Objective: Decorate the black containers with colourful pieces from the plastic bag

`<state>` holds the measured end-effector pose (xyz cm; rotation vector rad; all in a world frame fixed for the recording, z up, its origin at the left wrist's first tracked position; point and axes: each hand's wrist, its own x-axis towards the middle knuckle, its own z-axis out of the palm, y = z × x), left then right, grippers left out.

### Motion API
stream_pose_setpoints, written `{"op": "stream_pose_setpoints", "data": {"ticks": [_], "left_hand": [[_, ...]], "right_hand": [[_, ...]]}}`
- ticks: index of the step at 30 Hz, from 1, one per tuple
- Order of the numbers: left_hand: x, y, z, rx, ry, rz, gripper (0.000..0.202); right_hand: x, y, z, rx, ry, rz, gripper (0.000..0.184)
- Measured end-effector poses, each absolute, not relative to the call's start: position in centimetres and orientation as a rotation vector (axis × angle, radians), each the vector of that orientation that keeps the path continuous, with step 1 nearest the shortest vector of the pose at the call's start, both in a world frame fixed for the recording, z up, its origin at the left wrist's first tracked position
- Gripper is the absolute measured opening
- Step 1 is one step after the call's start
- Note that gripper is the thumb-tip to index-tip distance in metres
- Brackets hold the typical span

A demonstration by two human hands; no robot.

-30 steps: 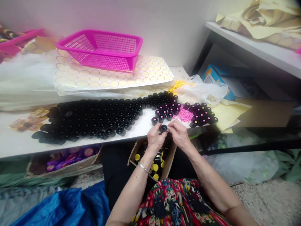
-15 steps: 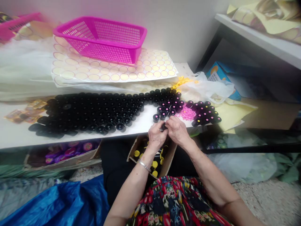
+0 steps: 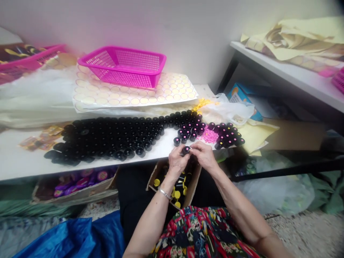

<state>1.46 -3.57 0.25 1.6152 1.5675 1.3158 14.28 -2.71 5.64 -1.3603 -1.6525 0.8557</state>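
Note:
At the front edge of the white table (image 3: 24, 163), my left hand (image 3: 176, 162) and my right hand (image 3: 204, 154) pinch one small black cap (image 3: 186, 149) between them; a pink dot shows on its top. Just beyond my fingers lies a heap of tiny pink discs (image 3: 209, 135). Black caps with pink dots (image 3: 192, 127) stand in groups on both sides of the heap. A wide field of plain black caps (image 3: 113, 136) spreads to the left.
A pink basket (image 3: 124, 65) rests on sticker sheets (image 3: 172, 91) at the back. Below my hands an open carton (image 3: 176, 182) holds black and yellow pieces. Another box with purple items (image 3: 77, 179) sits under the table. A shelf (image 3: 290, 77) stands to the right.
Both hands stay pinched together on the small cap at the table edge. Its pink-dotted top shows again between my fingers. Otherwise only the camera view has shifted.

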Motion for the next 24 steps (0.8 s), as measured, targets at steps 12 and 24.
{"op": "stream_pose_setpoints", "data": {"ticks": [12,24], "left_hand": [[-3.4,-3.5,1.8,1.423,1.966,1.367,0.023],[-1.7,2.0,2.6,1.570,1.882,1.300,0.006]], "right_hand": [[14.0,-3.2,2.7,-1.340,-1.575,0.762,0.011],[14.0,-2.0,2.3,-1.511,-1.533,0.656,0.003]]}}
